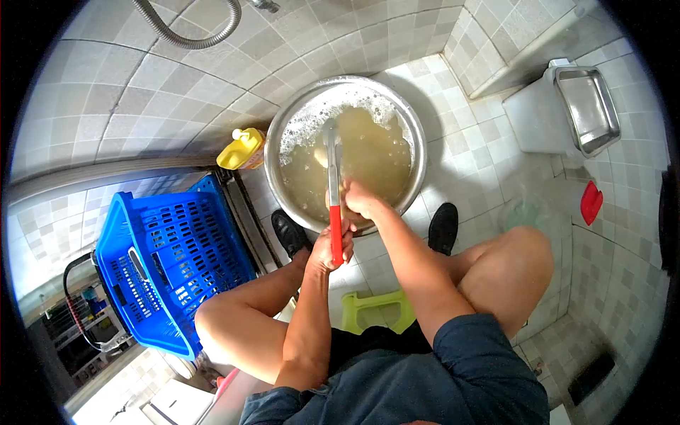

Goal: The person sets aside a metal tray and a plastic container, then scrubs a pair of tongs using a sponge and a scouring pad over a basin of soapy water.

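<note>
A wide metal basin (418, 127) on the floor holds murky, sudsy water. My left hand (331, 248) is wrapped around the red handle of a long metal tool (334, 177). Its grey metal part reaches out over the basin, and its far end lies at the water, where I cannot make out its exact kind. My right hand (360, 200) is at the near side of the basin, beside the tool's metal part, with its fingers bent inward. What those fingers grip is hidden. A pale lump (321, 156) shows in the water just left of the tool.
A yellow bottle (239, 151) stands left of the basin, near a blue plastic basket (166, 262). A light green stool (379, 304) is below me. At right are a white bin topped with a steel pan (586, 113) and a red object (591, 203). A metal hose (195, 41) hangs above.
</note>
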A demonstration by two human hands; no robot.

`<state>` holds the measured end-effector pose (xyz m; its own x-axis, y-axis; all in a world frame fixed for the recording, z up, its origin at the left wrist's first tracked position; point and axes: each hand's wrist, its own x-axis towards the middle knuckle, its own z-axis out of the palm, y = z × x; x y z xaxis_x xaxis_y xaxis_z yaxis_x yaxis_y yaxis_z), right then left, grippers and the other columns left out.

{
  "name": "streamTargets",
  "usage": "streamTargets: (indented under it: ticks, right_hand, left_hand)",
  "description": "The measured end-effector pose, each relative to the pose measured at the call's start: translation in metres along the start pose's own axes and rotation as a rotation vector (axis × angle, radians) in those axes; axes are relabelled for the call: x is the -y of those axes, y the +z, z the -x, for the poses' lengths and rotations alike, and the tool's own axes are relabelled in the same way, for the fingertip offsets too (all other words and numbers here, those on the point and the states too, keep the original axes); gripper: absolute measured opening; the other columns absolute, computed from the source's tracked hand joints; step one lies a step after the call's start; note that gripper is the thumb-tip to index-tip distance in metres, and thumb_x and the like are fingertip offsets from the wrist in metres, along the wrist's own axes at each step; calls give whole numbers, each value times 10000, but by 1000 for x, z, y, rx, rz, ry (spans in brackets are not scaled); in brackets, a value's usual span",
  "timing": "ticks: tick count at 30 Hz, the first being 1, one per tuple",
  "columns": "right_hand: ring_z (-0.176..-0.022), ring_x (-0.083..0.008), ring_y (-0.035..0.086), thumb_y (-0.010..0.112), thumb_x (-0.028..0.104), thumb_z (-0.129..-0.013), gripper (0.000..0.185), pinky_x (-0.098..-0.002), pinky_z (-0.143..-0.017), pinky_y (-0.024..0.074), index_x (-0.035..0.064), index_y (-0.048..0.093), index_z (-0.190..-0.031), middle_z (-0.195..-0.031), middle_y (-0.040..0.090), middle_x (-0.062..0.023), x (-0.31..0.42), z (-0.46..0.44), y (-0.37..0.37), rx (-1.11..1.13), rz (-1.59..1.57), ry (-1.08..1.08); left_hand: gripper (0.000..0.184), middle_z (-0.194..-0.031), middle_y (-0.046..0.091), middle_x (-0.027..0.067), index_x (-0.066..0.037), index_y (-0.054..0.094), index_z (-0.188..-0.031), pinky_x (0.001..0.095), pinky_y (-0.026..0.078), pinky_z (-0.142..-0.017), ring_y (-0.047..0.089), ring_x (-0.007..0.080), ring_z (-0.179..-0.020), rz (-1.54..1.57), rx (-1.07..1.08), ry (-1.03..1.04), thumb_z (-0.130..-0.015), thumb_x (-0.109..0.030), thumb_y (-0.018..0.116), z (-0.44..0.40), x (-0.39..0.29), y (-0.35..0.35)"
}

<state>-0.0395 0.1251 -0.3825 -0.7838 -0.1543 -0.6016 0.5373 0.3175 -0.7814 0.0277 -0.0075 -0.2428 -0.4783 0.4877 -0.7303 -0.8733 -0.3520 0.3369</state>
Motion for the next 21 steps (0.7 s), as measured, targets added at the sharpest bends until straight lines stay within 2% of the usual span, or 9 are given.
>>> streamTargets:
  ticks: [3, 4, 6, 9, 13, 15, 17, 19, 21]
  right_hand:
    - [-670, -224, 619, 636, 297, -927, 346, -429, -602, 502, -31, 630, -818, -751, 641, -148, 22, 0, -31, -299, -395, 138]
    - [-551, -204, 581, 623, 300, -933, 350, -420, -521, 468, -14, 615, -779, -656, 613, -108, 20, -5, -44, -330, -996, 142]
    - [-453, -184, 531, 604, 346, -944, 386, -404, -445, 428, 14, 613, -747, -560, 577, -73, -34, -92, -34, -555, -553, 94]
    - [-847, -329, 681, 597, 257, -929, 271, -412, -793, 517, -8, 654, -936, -862, 686, -180, 11, -40, -80, -714, -369, 187]
    - [-913, -297, 652, 614, 97, -851, 215, -381, -780, 508, -23, 638, -1027, -971, 660, -170, 5, -16, -74, -863, -617, 88]
    - [-1123, -356, 599, 599, 156, -892, 360, -420, -931, 468, -1, 574, -1215, -1129, 640, -212, -16, -17, -65, -889, -514, 138]
    - [-1063, -340, 634, 584, 107, -894, 340, -426, -886, 509, 5, 564, -1217, -1109, 647, -186, -9, -5, -64, -776, -530, 247]
    - [-969, -290, 664, 583, 93, -905, 280, -421, -793, 553, 23, 574, -1176, -1076, 650, -158, 34, 34, -77, -132, -1311, 62]
    - [-932, -268, 668, 585, 102, -917, 262, -421, -750, 563, 29, 575, -1168, -1063, 649, -146, 56, 47, -83, 72, -1309, -62]
  left_hand:
    - [257, -496, 407, 4, 5, 542, -961, 323, 387, -296, 454, 174, -321, -48, 79, -87, -1003, -248, 552, 7, 4, 5]
    - [265, -500, 421, 14, 22, 551, -933, 325, 384, -294, 454, 179, -321, -82, 68, -108, -994, -236, 560, 11, 6, 10]
    - [241, -500, 429, 23, 18, 558, -946, 323, 380, -294, 458, 183, -327, -132, 37, -158, -980, -220, 565, 18, 6, 16]
    - [249, -496, 428, 23, 11, 561, -958, 319, 380, -299, 466, 184, -333, -195, 49, -147, -987, -235, 545, 20, -1, 10]
    - [249, -505, 467, 35, 25, 557, -982, 303, 396, -299, 476, 169, -325, -190, 11, -8, -990, -221, 522, 20, -3, -1]
    - [252, -523, 482, 41, 14, 555, -1004, 311, 390, -308, 483, 180, -340, -170, -41, 3, -994, -234, 511, 14, 0, -7]
    - [247, -546, 497, 44, -9, 568, -997, 318, 381, -321, 478, 188, -356, -197, -179, 99, -994, -249, 508, 6, 1, -7]
    - [249, -576, 510, 50, -22, 575, -992, 311, 393, -347, 492, 186, -392, -187, -239, 122, -1010, -250, 475, -3, 1, -12]
    - [259, -605, 523, 56, -36, 582, -986, 304, 404, -372, 505, 184, -427, -168, -300, 145, -1025, -250, 442, -11, 1, -13]
